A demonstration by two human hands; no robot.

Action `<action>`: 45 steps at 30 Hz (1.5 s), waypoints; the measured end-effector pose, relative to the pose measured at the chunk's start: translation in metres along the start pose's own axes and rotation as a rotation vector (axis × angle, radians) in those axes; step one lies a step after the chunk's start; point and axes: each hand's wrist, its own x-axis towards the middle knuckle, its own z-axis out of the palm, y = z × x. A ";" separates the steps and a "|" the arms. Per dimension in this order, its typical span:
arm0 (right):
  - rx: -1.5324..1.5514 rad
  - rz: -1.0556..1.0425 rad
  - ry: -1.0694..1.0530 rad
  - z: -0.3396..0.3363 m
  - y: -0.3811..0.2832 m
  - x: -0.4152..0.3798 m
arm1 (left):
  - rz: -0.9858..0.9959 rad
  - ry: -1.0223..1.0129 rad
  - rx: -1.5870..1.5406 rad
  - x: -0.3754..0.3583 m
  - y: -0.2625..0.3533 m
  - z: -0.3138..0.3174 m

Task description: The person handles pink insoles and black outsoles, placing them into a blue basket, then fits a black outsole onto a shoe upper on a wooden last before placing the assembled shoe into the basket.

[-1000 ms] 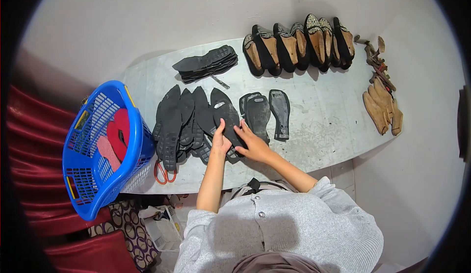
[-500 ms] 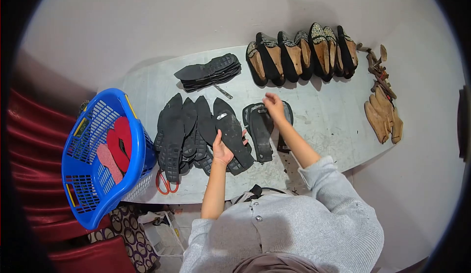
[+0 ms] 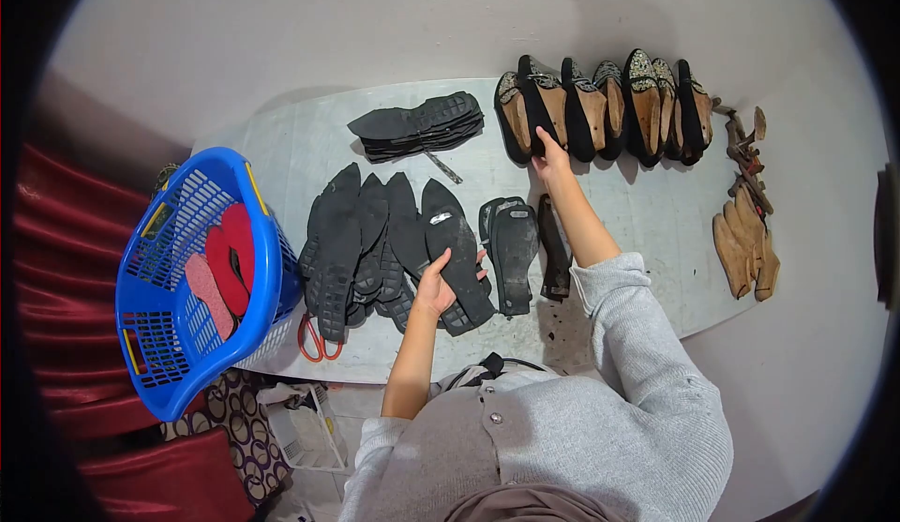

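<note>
In my left hand [image 3: 441, 286] is a black shoe sole [image 3: 457, 259] with a pointed toe, tilted over other soles, the thumb on its upper face and the fingers behind it. My right hand [image 3: 553, 160] reaches to the back row and closes round the heel end of a black shoe [image 3: 546, 100] with a wooden last inside and a glittery upper. Several like shoes [image 3: 642, 100] stand beside it. Left of my left hand lie overlapping black soles [image 3: 339, 250] with quilted heel parts. Narrower black pieces [image 3: 511, 259] lie stacked to its right.
A blue basket [image 3: 265, 311] with red and pink pieces stands at the left. Red-handled scissors [image 3: 321, 342] lie at the table's front edge. At the back is a sole stack [image 3: 417, 128]. A dark, narrow object [image 3: 556, 250] lies mid-table; wooden lasts [image 3: 746, 241] lie right.
My right hand has moved up and away from the stacked narrow pieces to the shoe row. My left hand still holds the sole. The view has shifted slightly.
</note>
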 end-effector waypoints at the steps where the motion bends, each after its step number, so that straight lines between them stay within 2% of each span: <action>1: 0.052 0.000 0.018 0.002 0.000 0.000 | -0.012 -0.008 -0.002 0.001 0.000 0.000; 3: 0.119 0.001 0.009 0.003 -0.002 0.002 | -0.027 -0.019 -0.023 0.002 0.000 -0.001; 5: 0.090 0.086 0.077 0.008 -0.006 0.008 | -0.033 -0.032 -0.040 0.003 0.001 -0.001; 6: 0.210 -0.054 -0.005 0.012 -0.004 0.002 | -0.023 -0.018 -0.012 0.002 0.001 0.001; 7: 0.213 -0.054 -0.008 0.015 -0.008 -0.001 | -0.012 -0.003 0.016 0.000 0.001 0.003; 9: 0.006 -0.010 0.068 0.021 -0.027 -0.011 | -0.013 -0.006 -0.010 0.000 0.003 0.004; 11: -0.013 -0.030 0.034 0.025 -0.037 -0.021 | -0.018 -0.012 -0.037 0.000 0.002 0.005; 14: -0.022 0.067 -0.103 0.030 -0.044 -0.019 | -0.006 -0.033 -0.010 0.002 0.003 0.005; 17: -0.105 0.008 -0.099 0.035 -0.049 -0.005 | 0.014 -0.044 0.027 0.001 0.002 0.004; 20: -0.083 -0.016 -0.064 0.041 -0.054 -0.026 | 0.019 -0.096 -0.001 0.001 0.003 0.003; 26: -0.155 -0.255 -0.142 0.006 -0.059 -0.068 | 0.041 -0.170 -0.119 -0.002 0.004 0.008; 28: -0.056 -0.292 -0.381 -0.024 -0.051 -0.075 | 0.036 -0.095 -0.099 -0.002 0.004 0.005; 30: -0.120 -0.351 -0.521 -0.051 -0.047 -0.112 | 0.028 -0.096 -0.114 -0.003 0.005 0.009; 35: -0.032 -0.202 -0.501 -0.118 0.006 -0.200 | 0.016 -0.154 -0.122 -0.006 0.005 0.012; 38: -0.082 -0.145 -0.452 -0.136 0.041 -0.257 | 0.074 -0.088 -0.159 -0.008 0.004 0.006; 39: -0.145 -0.141 -0.456 -0.144 0.056 -0.263 | 0.071 -0.088 -0.159 -0.007 0.004 0.003; 41: -0.194 -0.172 -0.511 -0.150 0.081 -0.277 | 0.198 0.101 -0.180 -0.004 0.003 -0.001; 45: -0.267 -0.220 -0.503 -0.149 0.108 -0.295 | 0.228 0.053 -0.177 -0.005 0.000 0.000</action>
